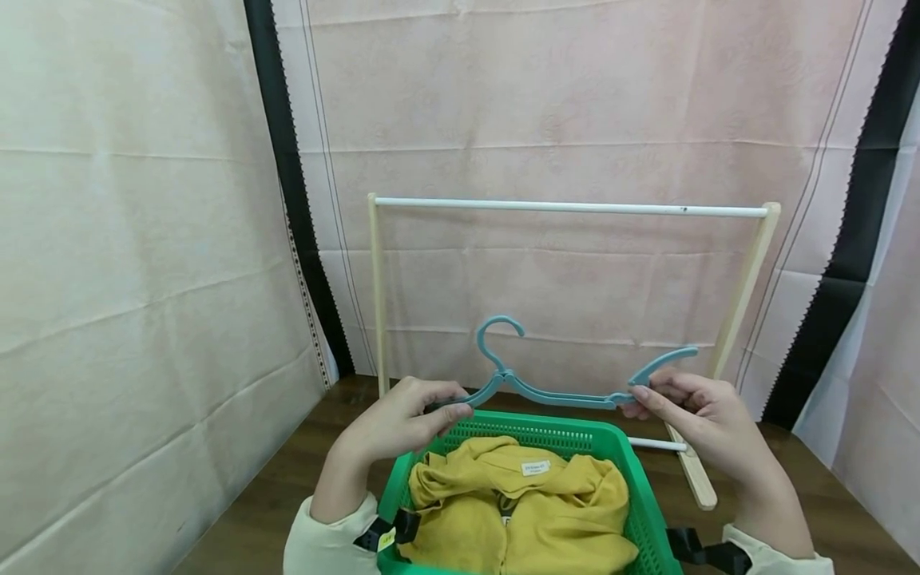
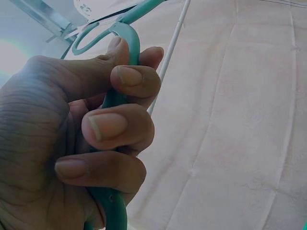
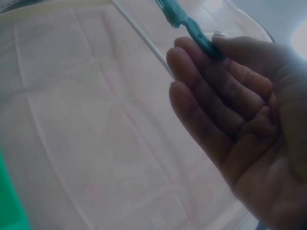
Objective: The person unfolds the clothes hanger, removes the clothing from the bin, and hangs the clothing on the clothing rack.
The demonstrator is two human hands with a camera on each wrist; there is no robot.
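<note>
While the left hand [image 1: 411, 417] grips, the hanger [image 1: 564, 398] reaches the right hand [image 1: 699, 411]

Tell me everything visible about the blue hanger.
The hanger is light blue and looks like plastic, with a curved hook on top and a right end that bends upward. The left hand grips its left side, partly hiding it; the right hand pinches its right end. Nothing hangs on it, and it is off the rail. It appears above the green basket.
</note>
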